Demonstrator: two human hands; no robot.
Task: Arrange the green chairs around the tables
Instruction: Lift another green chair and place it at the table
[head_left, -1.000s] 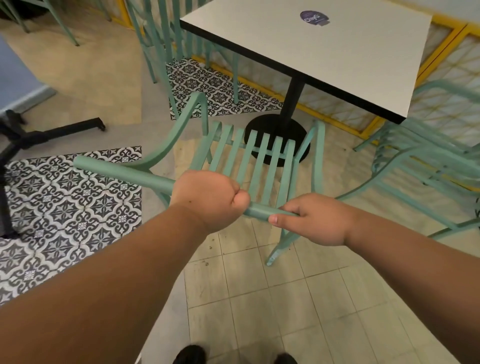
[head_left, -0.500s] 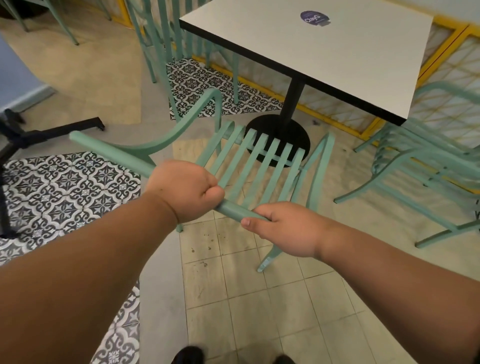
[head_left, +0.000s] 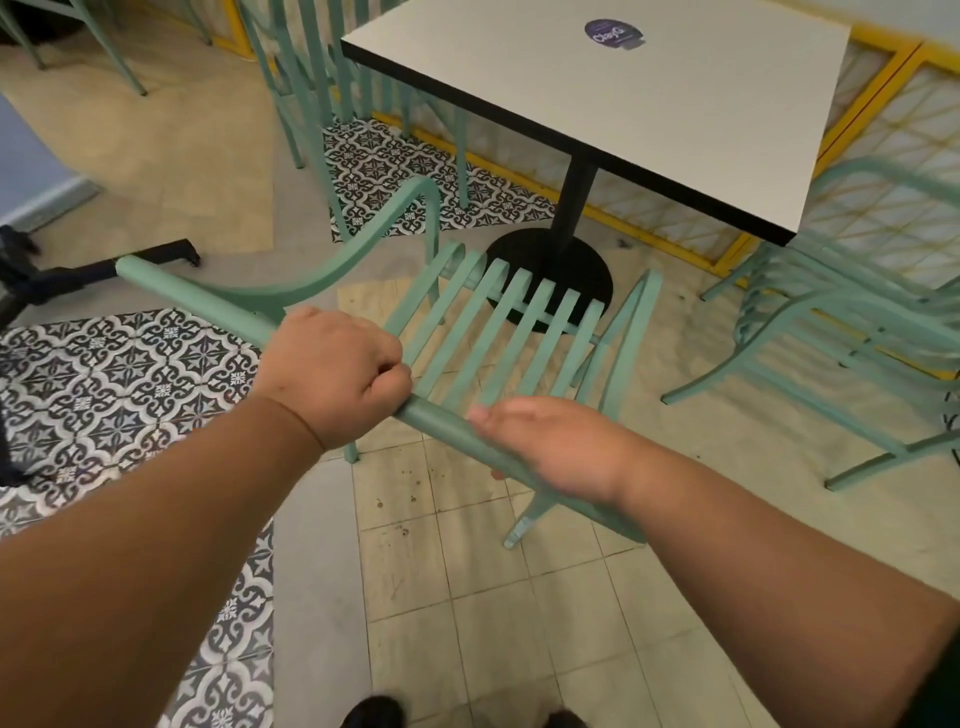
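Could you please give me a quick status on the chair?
Left hand and right hand both grip the green chair by its top rail. Chair faces the table. Stacked chairs at right, apart from it.

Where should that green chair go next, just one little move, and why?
Probably a short push forward, toward the table. The green chair faces it with its seat in front of the pedestal, and the left hand and right hand both hold the top rail, ready to steer.
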